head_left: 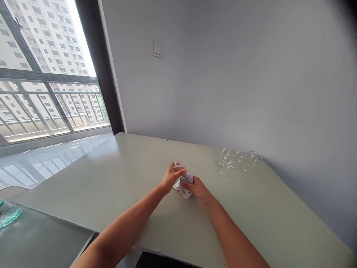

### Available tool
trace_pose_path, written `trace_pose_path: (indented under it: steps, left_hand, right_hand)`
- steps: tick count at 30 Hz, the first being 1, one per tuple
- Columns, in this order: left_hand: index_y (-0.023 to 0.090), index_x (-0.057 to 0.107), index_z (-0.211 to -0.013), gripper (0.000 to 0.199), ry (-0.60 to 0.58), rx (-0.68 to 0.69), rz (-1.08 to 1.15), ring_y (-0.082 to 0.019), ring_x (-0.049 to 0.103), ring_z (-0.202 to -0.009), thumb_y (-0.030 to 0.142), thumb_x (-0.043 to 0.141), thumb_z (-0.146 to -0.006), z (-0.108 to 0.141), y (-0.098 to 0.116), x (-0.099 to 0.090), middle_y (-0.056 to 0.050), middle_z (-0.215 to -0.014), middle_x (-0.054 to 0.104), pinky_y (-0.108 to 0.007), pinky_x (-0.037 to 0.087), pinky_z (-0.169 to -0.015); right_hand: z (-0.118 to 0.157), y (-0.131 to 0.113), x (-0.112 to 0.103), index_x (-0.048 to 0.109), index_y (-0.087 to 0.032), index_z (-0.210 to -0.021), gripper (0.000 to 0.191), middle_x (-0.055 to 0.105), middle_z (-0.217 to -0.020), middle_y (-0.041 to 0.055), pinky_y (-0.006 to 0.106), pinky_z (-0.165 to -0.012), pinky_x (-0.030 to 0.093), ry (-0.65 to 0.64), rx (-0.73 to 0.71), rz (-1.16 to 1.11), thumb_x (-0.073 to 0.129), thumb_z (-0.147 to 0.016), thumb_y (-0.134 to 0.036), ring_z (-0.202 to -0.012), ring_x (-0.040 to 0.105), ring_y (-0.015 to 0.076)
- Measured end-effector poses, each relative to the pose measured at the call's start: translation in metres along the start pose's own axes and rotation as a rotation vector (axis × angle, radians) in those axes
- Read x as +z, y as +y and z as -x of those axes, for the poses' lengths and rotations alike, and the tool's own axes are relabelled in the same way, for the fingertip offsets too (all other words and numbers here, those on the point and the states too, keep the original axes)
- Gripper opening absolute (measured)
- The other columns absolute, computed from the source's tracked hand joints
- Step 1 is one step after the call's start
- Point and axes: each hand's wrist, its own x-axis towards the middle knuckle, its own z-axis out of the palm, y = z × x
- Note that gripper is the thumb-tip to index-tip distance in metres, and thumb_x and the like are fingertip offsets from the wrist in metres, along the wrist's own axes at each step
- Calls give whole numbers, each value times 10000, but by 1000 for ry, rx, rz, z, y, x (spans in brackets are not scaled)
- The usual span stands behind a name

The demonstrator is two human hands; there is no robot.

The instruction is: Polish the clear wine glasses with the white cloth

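Near the middle of the pale table [134, 175], my left hand [172, 176] is closed around a clear glass [179, 165]. Its fingers partly cover the glass. Just to the right, my right hand [196, 186] grips a crumpled white cloth [186, 191], pressed against the lower end of the glass. The cloth hides that end of the glass, and part of the cloth hangs down toward the tabletop.
Several clear stemmed glasses [235, 158] stand together at the back right, close to the grey wall [237, 74]. A greenish transparent container [9, 214] is at the far left on a darker surface. A window [55, 67] is behind on the left.
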Motion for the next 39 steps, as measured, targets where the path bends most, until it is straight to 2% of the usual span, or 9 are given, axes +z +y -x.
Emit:
trace_pose_path:
  steps: [5,8,15,19,22,27,31,36,39]
  left_hand:
    - [180,414,-1049,580,102,64,13,-140,579,-754,359,737,-603,-5,-8,-2,-105,-1006,592,-263,461,-614]
    - [191,405,-1045,569,129,129,47,-141,583,-756,370,726,-612,-8,-8,-6,-97,-1024,575,-262,471,-591]
    - [209,376,-1061,567,-14,215,79,-161,607,-773,330,720,-626,-6,-2,-6,-91,-1064,549,-266,465,-595]
    - [199,389,-1083,571,-112,212,87,-153,601,-748,344,714,-635,-3,2,-5,-102,-1047,568,-227,427,-544]
    - [194,394,-1102,521,-177,206,149,-165,609,-777,367,664,-691,-1,8,-6,-122,-1076,562,-218,410,-540]
    - [212,393,-1038,420,-62,292,297,-166,605,-858,362,630,-726,-4,11,-6,-100,-1127,537,-228,433,-602]
    - [235,346,-1064,437,69,377,239,-168,601,-874,334,625,-743,-3,1,-1,-77,-1114,519,-254,452,-651]
    - [237,328,-1087,498,88,491,100,-173,598,-865,348,648,-721,-1,-9,2,-86,-1105,498,-269,467,-644]
    - [253,316,-1103,520,116,605,25,-163,589,-879,353,650,-717,-3,-6,-4,-85,-1128,481,-288,479,-684]
  right_hand:
    - [3,3,8,543,-164,-835,127,589,-766,58,283,-599,363,342,-222,908,527,-719,-214,-699,527,195]
    - [5,5,15,533,-162,-866,153,587,-842,83,296,-617,373,365,-355,1113,516,-734,-240,-752,531,215]
    - [1,7,12,536,-179,-842,152,562,-773,29,250,-525,374,380,-342,731,476,-754,-288,-630,505,147]
    - [-6,4,-2,561,-175,-749,192,540,-614,-17,229,-475,352,194,-90,122,592,-685,-354,-538,477,115]
    - [-11,5,-13,555,-172,-742,288,534,-564,-31,220,-415,332,169,76,-372,665,-625,-411,-475,462,103]
    - [-12,6,-17,560,-195,-774,329,614,-658,1,241,-442,388,251,161,-753,642,-640,-483,-563,565,148]
    - [-7,5,2,573,-215,-917,441,633,-920,44,299,-585,450,153,-19,-695,570,-681,-587,-783,589,186]
    - [-9,20,22,541,-175,-694,433,534,-605,-12,243,-511,353,354,-7,-152,559,-670,-608,-551,473,122]
    - [-5,21,20,542,-171,-629,442,505,-569,-16,242,-514,324,257,0,144,557,-665,-611,-529,447,120]
